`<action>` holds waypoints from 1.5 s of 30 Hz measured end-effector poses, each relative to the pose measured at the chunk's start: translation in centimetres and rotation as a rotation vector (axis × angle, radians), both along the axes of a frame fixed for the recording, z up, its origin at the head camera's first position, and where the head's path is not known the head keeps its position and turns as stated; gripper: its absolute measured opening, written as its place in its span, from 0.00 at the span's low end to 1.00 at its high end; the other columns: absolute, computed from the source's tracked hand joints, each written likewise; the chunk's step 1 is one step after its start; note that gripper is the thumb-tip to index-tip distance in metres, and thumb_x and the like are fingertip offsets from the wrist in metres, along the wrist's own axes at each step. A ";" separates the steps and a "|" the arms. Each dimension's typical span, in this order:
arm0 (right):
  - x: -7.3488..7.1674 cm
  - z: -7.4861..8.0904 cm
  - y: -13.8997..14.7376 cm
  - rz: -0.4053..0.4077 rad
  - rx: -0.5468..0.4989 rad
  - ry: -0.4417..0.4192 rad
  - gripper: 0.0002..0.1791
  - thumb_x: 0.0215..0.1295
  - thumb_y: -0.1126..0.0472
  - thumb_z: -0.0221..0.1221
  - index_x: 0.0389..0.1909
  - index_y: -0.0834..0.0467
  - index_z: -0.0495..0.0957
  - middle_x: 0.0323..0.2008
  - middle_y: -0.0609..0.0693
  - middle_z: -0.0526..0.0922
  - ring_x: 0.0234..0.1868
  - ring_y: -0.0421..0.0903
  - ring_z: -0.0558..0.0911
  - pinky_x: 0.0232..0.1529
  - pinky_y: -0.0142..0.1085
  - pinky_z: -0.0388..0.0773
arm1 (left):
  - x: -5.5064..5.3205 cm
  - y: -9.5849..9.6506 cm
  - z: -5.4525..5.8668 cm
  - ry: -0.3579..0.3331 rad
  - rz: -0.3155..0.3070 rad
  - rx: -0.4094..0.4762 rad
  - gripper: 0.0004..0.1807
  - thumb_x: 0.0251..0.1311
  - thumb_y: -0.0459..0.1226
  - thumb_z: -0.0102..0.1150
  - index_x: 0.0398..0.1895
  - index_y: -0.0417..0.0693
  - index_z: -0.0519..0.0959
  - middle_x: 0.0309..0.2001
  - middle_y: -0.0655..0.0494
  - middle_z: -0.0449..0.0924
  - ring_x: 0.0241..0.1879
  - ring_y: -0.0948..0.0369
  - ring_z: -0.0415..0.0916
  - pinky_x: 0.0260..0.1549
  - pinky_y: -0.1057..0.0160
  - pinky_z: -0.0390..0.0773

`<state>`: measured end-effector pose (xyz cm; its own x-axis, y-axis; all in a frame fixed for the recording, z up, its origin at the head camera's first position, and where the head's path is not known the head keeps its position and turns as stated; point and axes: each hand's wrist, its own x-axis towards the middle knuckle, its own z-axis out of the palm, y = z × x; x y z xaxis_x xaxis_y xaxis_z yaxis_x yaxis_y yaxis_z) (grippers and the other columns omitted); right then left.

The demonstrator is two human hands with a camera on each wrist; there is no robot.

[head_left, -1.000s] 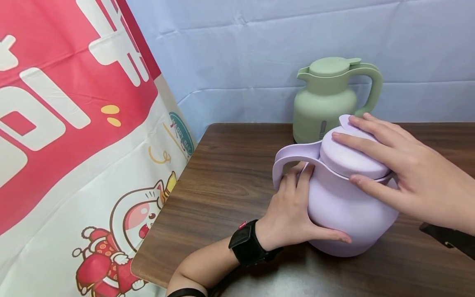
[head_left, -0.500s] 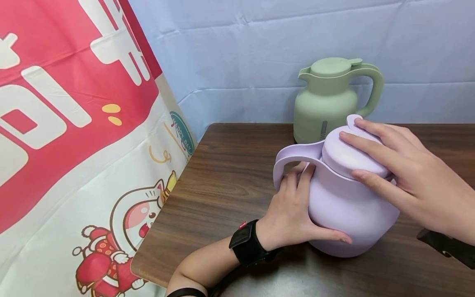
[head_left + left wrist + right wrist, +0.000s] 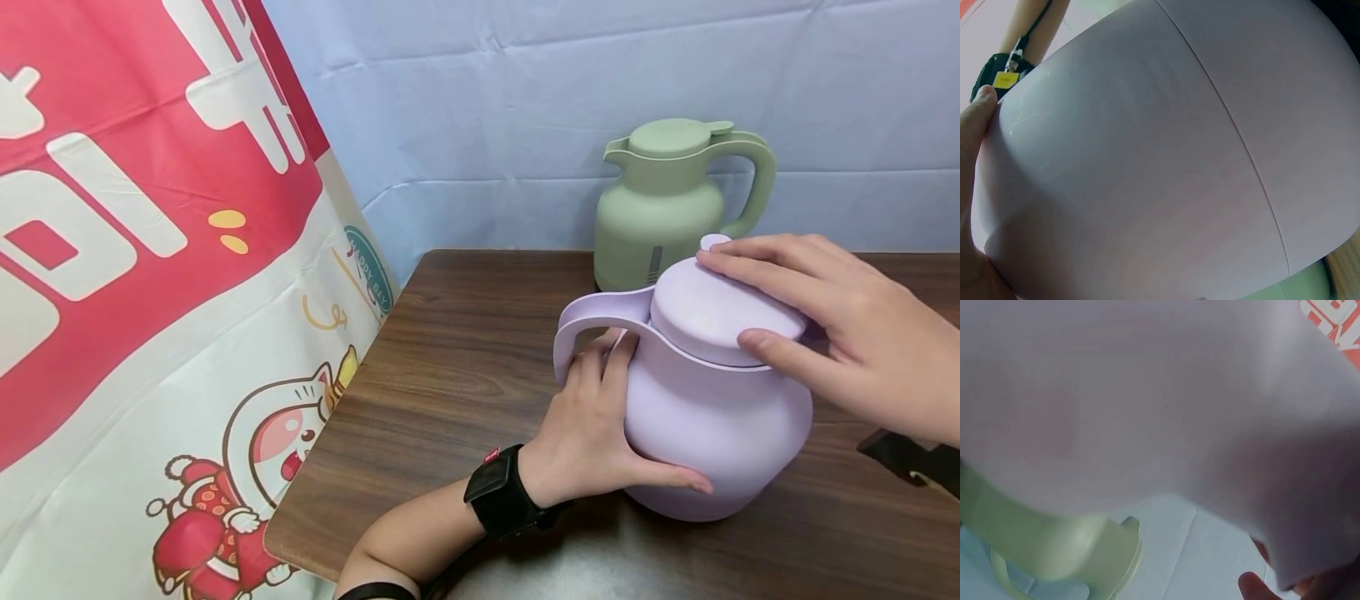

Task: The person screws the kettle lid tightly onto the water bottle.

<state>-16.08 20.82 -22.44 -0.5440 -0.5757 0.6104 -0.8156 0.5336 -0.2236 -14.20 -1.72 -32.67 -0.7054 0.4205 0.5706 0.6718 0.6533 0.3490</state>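
Note:
A lilac thermal jug [image 3: 712,433] stands on the table, its handle [image 3: 600,308] toward the left. My left hand [image 3: 581,437] grips the jug's round body, fingers reaching under the handle and thumb stretched across the front. In the left wrist view that thumb [image 3: 975,131] lies along the edge of the seamed body [image 3: 1122,150]. Over the round lid [image 3: 720,312] spreads my right hand [image 3: 847,312], holding it with the fingers at the far tab and the thumb on the near rim. Blurred lilac surface [image 3: 1135,406] fills most of the right wrist view.
Behind the lilac jug a green jug [image 3: 660,208] stands at the table's back edge, its handle to the right. The brown wooden table [image 3: 450,375] ends at the left beside a red and white printed cloth [image 3: 247,333]. A pale blue cloth [image 3: 487,125] hangs behind.
My right hand has slid a little to the right over the lid, and more of the lid's top now shows. The left hand keeps its grip on the body in the same place.

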 end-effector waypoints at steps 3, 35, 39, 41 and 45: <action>-0.4 0.4 0.2 0.035 0.018 -0.006 0.30 0.57 0.65 0.61 0.64 0.53 0.71 0.61 0.48 0.70 0.61 0.41 0.63 0.59 0.25 0.50 | 0.0 0.0 0.0 -0.008 0.005 -0.005 0.82 0.11 0.69 0.75 0.75 0.55 0.39 0.66 0.53 0.51 0.59 0.62 0.59 0.46 0.63 0.75; -1.1 -0.6 1.8 0.030 -0.041 -0.011 0.35 0.51 0.55 0.68 0.62 0.59 0.72 0.64 0.50 0.68 0.69 0.42 0.58 0.65 0.29 0.46 | 0.0 0.0 0.0 -0.006 0.011 -0.018 0.81 0.12 0.70 0.74 0.75 0.55 0.40 0.66 0.54 0.52 0.58 0.62 0.60 0.42 0.63 0.77; -0.8 -0.6 1.8 0.008 -0.041 -0.035 0.38 0.49 0.56 0.69 0.64 0.58 0.70 0.66 0.48 0.67 0.70 0.43 0.56 0.67 0.31 0.44 | 0.0 0.0 0.0 -0.007 0.011 -0.018 0.81 0.12 0.69 0.74 0.75 0.56 0.39 0.67 0.53 0.51 0.60 0.62 0.59 0.43 0.63 0.76; -0.6 -0.7 1.9 -0.002 -0.042 -0.033 0.39 0.47 0.57 0.70 0.63 0.58 0.70 0.65 0.49 0.68 0.70 0.43 0.57 0.67 0.31 0.45 | 0.0 0.0 0.0 -0.013 0.013 -0.016 0.82 0.11 0.69 0.75 0.75 0.56 0.39 0.67 0.53 0.51 0.60 0.62 0.59 0.43 0.62 0.77; -0.3 -0.8 2.1 -0.012 -0.045 -0.021 0.39 0.45 0.60 0.70 0.63 0.59 0.70 0.63 0.52 0.69 0.69 0.42 0.59 0.65 0.29 0.47 | 0.0 0.0 0.0 -0.013 0.015 -0.017 0.82 0.11 0.69 0.75 0.75 0.56 0.39 0.66 0.53 0.51 0.59 0.62 0.60 0.43 0.62 0.77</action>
